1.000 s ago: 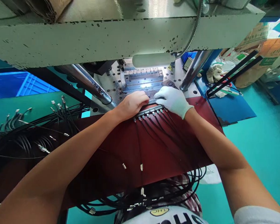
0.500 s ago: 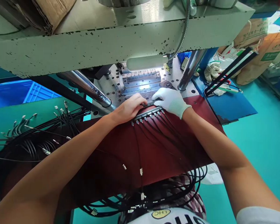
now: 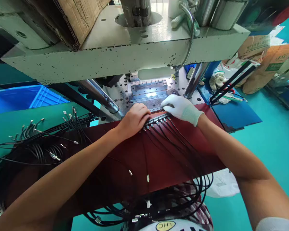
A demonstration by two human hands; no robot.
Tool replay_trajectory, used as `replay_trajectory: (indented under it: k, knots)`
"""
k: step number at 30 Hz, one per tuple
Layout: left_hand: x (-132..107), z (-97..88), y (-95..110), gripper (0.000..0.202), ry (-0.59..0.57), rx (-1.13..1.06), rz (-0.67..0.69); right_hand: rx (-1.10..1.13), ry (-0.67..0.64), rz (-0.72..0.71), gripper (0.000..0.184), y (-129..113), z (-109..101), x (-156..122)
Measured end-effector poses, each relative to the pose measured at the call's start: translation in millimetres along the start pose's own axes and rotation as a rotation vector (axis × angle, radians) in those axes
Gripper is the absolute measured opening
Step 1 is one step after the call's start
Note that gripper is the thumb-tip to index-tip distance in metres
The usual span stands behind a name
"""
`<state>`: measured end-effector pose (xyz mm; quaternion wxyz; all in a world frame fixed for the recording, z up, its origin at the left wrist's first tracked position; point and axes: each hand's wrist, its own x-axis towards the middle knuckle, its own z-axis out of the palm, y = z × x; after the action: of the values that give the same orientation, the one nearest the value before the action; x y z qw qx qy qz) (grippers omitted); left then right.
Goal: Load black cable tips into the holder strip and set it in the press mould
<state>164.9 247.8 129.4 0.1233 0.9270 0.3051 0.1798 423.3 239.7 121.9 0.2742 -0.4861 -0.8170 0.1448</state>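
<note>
Head cam here: your left hand [image 3: 135, 120] is bare, with its fingers laid close together over the far edge of a row of black connectors [image 3: 157, 120]. Your right hand [image 3: 181, 109], in a white knit glove, sits just beside it, fingertips down on that same row. Both sets of fingers look mostly closed up, but I honestly can't tell whether they're gripping or just pressing.

Black cables [image 3: 173, 144] fan out from the row toward you across a dark red sheet [image 3: 132, 154], and they loop off its near edge at bottom center. Some have little metal terminals on them. Another tangled bunch of cables [image 3: 38, 150] lies at the left, partly over a green surface [image 3: 26, 107], with a blue crate [image 3: 45, 98] past it.

Just beyond your hands there's a steel press bed [image 3: 115, 96] full of holes, with a slotted die block [image 3: 146, 91] in the middle. It sits between two chrome columns [image 3: 195, 80] and under a chipped gray-green crossbeam [image 3: 86, 54]. Off to the right, a white glove [image 3: 216, 80] lies near a blue board [image 3: 231, 112].
</note>
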Motion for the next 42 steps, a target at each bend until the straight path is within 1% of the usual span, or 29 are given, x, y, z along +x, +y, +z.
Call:
replay_trajectory:
  k: [2,3,5,7,9,10,12,13,14,15,16,18,19,20,22,24,26,28,29,31,32,33,35,36,39,42]
  knots:
    - [-4,5.9,11,0.024,-0.062,-0.014,-0.019,0.022,0.053,0.045,0.023,-4,-10,-14]
    - [-6,10.6,14,0.025,-0.074,-0.024,-0.036,0.049,0.079,0.064,0.024,-5,-13,-22]
    - [-8,21.0,17,0.024,-0.044,-0.050,-0.085,0.134,0.130,0.106,0.025,-8,-16,-43]
    - [-8,29.2,16,0.021,0.004,-0.072,-0.121,0.250,0.170,0.185,0.026,-9,-13,-64]
    - [-7,31.5,14,0.020,0.020,-0.083,-0.134,0.442,0.198,0.331,0.033,-10,-7,-86]
    - [-7,29.7,15,0.020,0.024,-0.088,-0.136,0.574,0.209,0.407,0.039,-10,-4,-96]
    - [-6,19.9,17,0.021,0.046,-0.112,-0.136,0.906,0.209,0.522,0.058,-13,-2,-117]
    - [-5,12.3,18,0.022,0.073,-0.127,-0.139,1.089,0.180,0.545,0.067,-16,-3,-126]
    - [-4,3.5,20,0.022,0.108,-0.137,-0.143,1.268,0.110,0.544,0.075,-20,-5,-136]
    - [-2,-6.0,22,0.022,0.146,-0.145,-0.148,1.432,-0.001,0.525,0.081,-26,-8,-145]
    - [1,-15.5,23,0.023,0.177,-0.161,-0.157,1.573,-0.140,0.498,0.087,-33,-11,-153]
    - [7,-31.5,24,0.026,0.206,-0.230,-0.182,1.757,-0.425,0.453,0.091,-50,-14,-164]
    - [11,-37.3,24,0.028,0.210,-0.276,-0.193,1.810,-0.542,0.436,0.091,-59,-11,-168]
    - [14,-41.3,23,0.028,0.209,-0.320,-0.200,1.852,-0.637,0.420,0.091,-68,-7,-169]
    - [20,-44.4,22,0.025,0.205,-0.361,-0.194,1.919,-0.756,0.411,0.089,-87,9,-165]
    - [24,-43.4,22,0.022,0.200,-0.359,-0.189,1.977,-0.808,0.439,0.086,-105,29,-155]
    - [25,-40.9,22,0.021,0.186,-0.360,-0.206,2.043,-0.841,0.488,0.076,-122,47,-144]
    - [23,-38.7,21,0.022,0.167,-0.364,-0.241,2.106,-0.881,0.508,0.068,-135,59,-134]
    - [22,-37.8,20,0.023,0.153,-0.360,-0.254,2.131,-0.905,0.507,0.068,-139,62,-130]
    - [19,-36.6,17,0.025,0.126,-0.322,-0.268,2.145,-0.952,0.481,0.072,-145,63,-125]
    - [18,-36.2,14,0.026,0.119,-0.293,-0.267,2.139,-0.967,0.448,0.071,-146,62,-122]
    - [18,-36.0,12,0.026,0.116,-0.260,-0.263,2.123,-0.967,0.407,0.067,-147,61,-120]
    - [20,-36.0,4,0.027,0.125,-0.193,-0.252,2.068,-0.939,0.325,0.052,-146,55,-113]
    - [23,-36.1,0,0.028,0.137,-0.163,-0.245,2.046,-0.917,0.297,0.047,-146,51,-109]
    - [37,-35.3,-17,0.028,0.180,-0.083,-0.214,2.027,-0.871,0.273,0.042,-143,40,-92]
    - [57,-31.9,-42,0.031,0.181,-0.031,-0.203,2.049,-0.853,0.264,0.037,-133,33,-69]
